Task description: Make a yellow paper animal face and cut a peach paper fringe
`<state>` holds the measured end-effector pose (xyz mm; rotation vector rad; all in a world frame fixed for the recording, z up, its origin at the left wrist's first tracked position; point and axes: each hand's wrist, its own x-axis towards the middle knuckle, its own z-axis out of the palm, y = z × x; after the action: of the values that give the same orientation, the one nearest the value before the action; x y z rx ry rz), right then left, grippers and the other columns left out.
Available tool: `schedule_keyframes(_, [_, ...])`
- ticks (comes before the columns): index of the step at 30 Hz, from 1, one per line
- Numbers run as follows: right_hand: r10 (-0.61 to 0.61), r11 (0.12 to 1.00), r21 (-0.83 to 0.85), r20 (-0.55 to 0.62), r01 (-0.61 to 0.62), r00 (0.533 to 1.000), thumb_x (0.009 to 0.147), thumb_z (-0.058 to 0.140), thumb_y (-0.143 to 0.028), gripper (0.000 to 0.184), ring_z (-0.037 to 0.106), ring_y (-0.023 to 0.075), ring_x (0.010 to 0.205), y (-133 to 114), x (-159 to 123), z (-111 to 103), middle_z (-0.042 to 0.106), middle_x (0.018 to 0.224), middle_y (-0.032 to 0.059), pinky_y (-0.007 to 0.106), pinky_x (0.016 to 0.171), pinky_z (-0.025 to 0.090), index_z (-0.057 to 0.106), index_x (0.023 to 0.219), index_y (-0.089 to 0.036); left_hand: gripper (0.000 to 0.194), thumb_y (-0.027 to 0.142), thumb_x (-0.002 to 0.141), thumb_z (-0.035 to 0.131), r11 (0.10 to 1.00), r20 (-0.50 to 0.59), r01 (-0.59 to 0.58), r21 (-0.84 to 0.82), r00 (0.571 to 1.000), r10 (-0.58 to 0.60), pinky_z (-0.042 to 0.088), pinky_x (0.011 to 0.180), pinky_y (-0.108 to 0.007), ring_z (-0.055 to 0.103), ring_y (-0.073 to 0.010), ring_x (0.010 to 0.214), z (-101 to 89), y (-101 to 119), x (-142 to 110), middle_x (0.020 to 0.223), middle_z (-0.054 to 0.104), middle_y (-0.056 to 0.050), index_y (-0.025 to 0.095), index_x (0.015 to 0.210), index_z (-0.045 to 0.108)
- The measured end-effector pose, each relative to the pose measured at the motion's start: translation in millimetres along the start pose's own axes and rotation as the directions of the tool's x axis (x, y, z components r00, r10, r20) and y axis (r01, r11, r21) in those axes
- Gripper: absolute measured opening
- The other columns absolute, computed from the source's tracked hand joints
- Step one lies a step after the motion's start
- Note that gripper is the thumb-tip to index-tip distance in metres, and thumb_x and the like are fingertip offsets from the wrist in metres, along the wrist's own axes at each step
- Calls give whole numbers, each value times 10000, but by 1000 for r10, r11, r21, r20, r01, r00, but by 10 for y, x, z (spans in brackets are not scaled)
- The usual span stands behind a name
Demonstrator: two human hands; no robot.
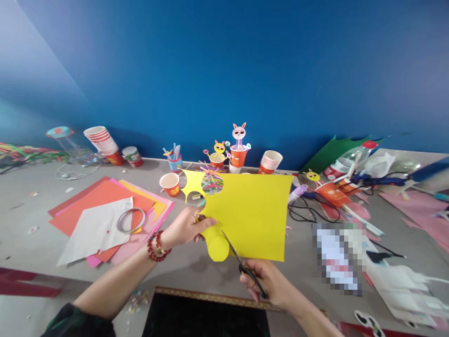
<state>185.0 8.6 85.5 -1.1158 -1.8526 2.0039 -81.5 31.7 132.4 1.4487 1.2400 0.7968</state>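
Note:
My left hand (192, 225) pinches the left part of a yellow paper sheet (252, 210), which is held up above the table. Round pieces are missing from the sheet's left side, and a yellow round flap (218, 248) hangs at its lower left edge. A pair of black-handled scissors (236, 256) is in my right hand (261, 281), with its blades at the paper just right of the round flap. A red bead bracelet (157, 246) is around my left wrist.
Coloured paper sheets (75, 203) with a tape roll (131, 220) lie left. Paper cups (101, 142) and a rabbit-topped cup (238, 157) stand along the blue wall. Black cables (301, 211), a plastic bottle (351, 161) and pink paper (414, 210) are at right.

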Motion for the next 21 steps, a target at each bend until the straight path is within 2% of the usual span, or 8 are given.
schedule_keyframes(3, [8, 996, 83, 62, -13, 998, 776, 571, -734, 565, 363, 61, 408, 77, 2, -28, 403, 455, -86, 200, 426, 213, 423, 659, -201, 437, 499, 867, 587, 1000, 14, 24, -11, 1000, -24, 464, 402, -218, 466, -84, 344, 4, 9, 5, 648, 658, -5, 121, 1087, 580])
schedule_keyframes(6, [32, 983, 177, 109, -51, 994, 764, 535, -777, 591, 304, 51, 382, 117, -2, -27, 400, 442, -87, 204, 409, 175, 422, 684, -202, 382, 490, 879, 575, 998, -8, 6, 62, 1000, -6, 462, 402, -224, 503, -107, 363, 13, 4, -9, 625, 643, -6, 136, 1022, 585])
schedule_keyframes(10, [28, 998, 48, 82, -32, 996, 816, 530, -724, 553, 329, 63, 413, 23, -18, -31, 450, 442, -67, 209, 453, 223, 443, 689, -193, 298, 471, 891, 566, 982, -69, -33, 184, 997, 47, 463, 405, -226, 576, -144, 408, 18, -17, -36, 593, 619, -4, 177, 846, 545])
schedule_keyframes(13, [19, 999, -47, 43, -17, 999, 838, 547, -679, 519, 390, 79, 463, -79, -38, -56, 466, 479, -63, 213, 502, 273, 424, 684, -198, 313, 470, 889, 569, 977, -63, -48, 208, 996, 62, 461, 402, -225, 575, -149, 404, 17, -20, -51, 522, 561, 22, 197, 761, 484])
schedule_keyframes(17, [16, 997, -79, 82, -10, 997, 838, 544, -676, 517, 404, 85, 479, -87, -45, -103, 468, 497, -58, 210, 503, 285, 414, 673, -204, 307, 481, 879, 582, 992, -28, -20, 126, 999, 24, 495, 416, -240, 514, -122, 363, 10, -8, -60, 539, 579, 29, 180, 862, 528])
schedule_keyframes(21, [4, 1000, -8, 138, -3, 990, 838, 534, -687, 521, 392, 77, 456, 45, -2, -122, 453, 485, -62, 194, 467, 274, 432, 686, -199, 361, 480, 882, 577, 997, 5, 14, 80, 1000, -15, 473, 397, -223, 497, -101, 362, -1, 9, -56, 635, 646, -3, 146, 1017, 566])
